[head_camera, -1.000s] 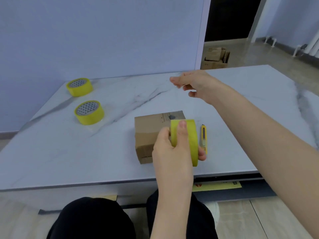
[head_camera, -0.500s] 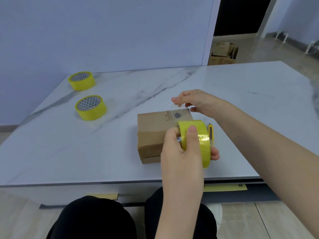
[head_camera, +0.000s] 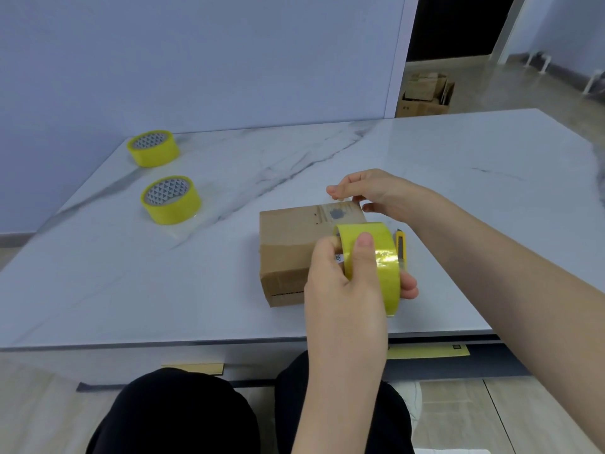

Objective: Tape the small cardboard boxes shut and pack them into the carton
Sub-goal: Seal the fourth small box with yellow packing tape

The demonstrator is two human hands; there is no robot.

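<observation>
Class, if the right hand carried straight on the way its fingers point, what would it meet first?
Likely the nearer tape roll lying flat to the left; only bare table lies between. The right hand may pass above it.

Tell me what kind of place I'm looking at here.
Likely a home or small-office room used as a packing spot: a marble-look table holds a small cardboard box and two spare yellow tape rolls, and an open carton stuffed with cardboard sits on the floor by a doorway.
</observation>
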